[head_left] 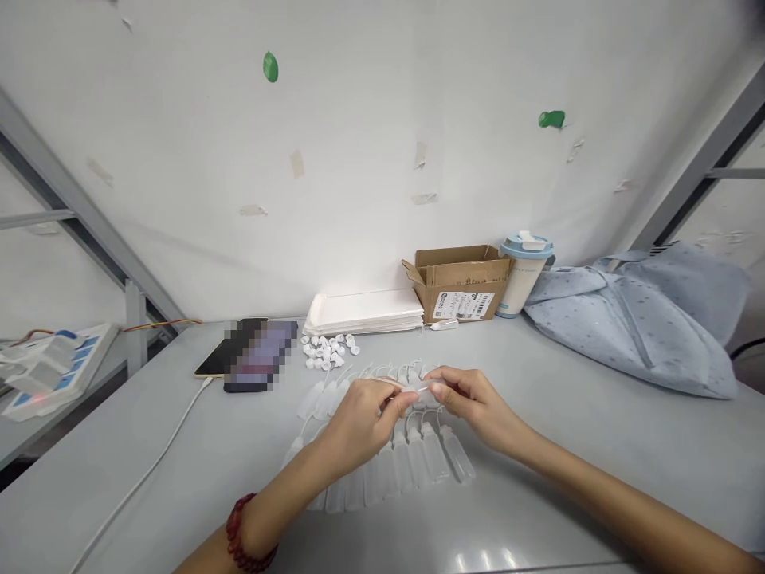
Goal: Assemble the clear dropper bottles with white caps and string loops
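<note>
My left hand [358,422] and my right hand [472,402] meet over the grey table [598,462], fingers pinched together on a small clear plastic bottle [412,395] between them. Under and around them lie several translucent squeeze bottles [427,458], laid side by side. A heap of small white caps [328,351] sits just beyond the hands. A red bead bracelet [242,534] is on my left wrist.
A phone [260,355] with a white cable [149,470] lies left of the caps. A stack of white trays [364,312], an open cardboard box [460,279], a lidded cup [524,273] and a blue cloth bag [645,319] stand along the wall.
</note>
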A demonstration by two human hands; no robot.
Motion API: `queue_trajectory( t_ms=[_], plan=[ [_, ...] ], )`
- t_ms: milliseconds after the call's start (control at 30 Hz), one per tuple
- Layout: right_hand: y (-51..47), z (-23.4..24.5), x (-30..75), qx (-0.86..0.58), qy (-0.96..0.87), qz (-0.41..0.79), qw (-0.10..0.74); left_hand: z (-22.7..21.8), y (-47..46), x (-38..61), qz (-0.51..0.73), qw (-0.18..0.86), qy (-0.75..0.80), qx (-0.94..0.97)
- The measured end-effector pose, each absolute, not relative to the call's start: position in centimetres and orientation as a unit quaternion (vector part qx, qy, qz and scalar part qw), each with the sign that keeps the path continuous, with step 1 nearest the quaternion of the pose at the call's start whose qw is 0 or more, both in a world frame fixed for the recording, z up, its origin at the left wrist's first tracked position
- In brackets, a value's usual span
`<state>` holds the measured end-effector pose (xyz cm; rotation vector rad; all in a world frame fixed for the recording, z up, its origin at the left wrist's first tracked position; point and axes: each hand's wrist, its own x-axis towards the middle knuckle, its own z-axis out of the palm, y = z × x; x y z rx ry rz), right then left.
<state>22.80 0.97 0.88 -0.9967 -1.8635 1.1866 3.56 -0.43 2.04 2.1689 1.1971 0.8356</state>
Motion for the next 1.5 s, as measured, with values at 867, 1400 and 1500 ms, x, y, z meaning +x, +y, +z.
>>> queue_trajectory(
  t_ms=[867,1400,1500],
  plan=[
    [10.2,-3.0,28.9,-0.527,-0.769,0.107,0.346,0.6,5.6,-4.2,0.1,0.034,0.597,0.796],
    [11.4,-4.3,29.3,-0.456,-0.832,-0.009,0.315,0.2,5.6,-4.2,0.112,0.035,0.585,0.802],
    [11.3,-4.3,29.1,-0.446,-0.842,-0.004,0.303,0.0,5.7,-4.3,0.121,0.033,0.586,0.8]
  ],
)
